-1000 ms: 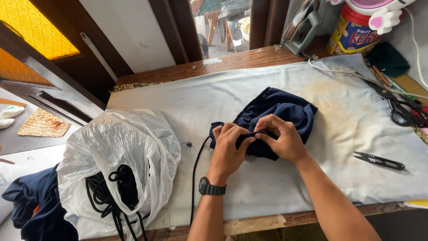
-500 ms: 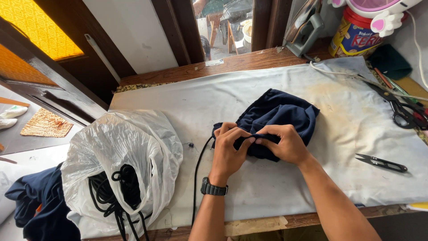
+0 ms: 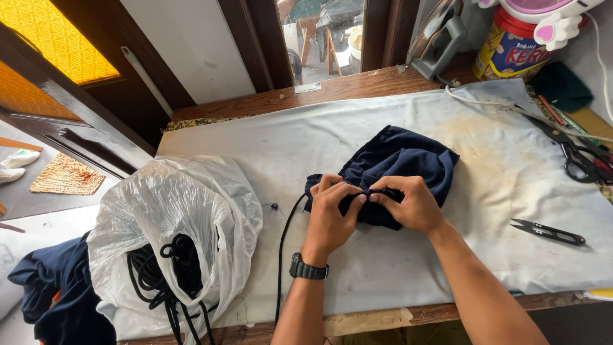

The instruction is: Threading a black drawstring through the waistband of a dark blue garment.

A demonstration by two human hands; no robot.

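Observation:
A bunched navy blue cloth (image 3: 399, 160) lies in the middle of the white-covered table (image 3: 383, 275). My left hand (image 3: 329, 214) and my right hand (image 3: 412, 204) meet at its near edge, fingertips pinching the fabric together. A black cord (image 3: 282, 255) runs from under my left hand down to the table's front edge. A dark watch sits on my left wrist.
A white plastic bag (image 3: 172, 236) holding coiled black cords stands at the left, dark blue cloth (image 3: 57, 294) beside it. Small black snips (image 3: 549, 233) lie at the right. Black scissors (image 3: 584, 160), a colourful tin (image 3: 514, 48) and an iron (image 3: 437, 41) sit at the back right.
Both hands stay on the cloth's near edge, the fingers shifting slightly along the fabric. The cloth and cord have barely moved.

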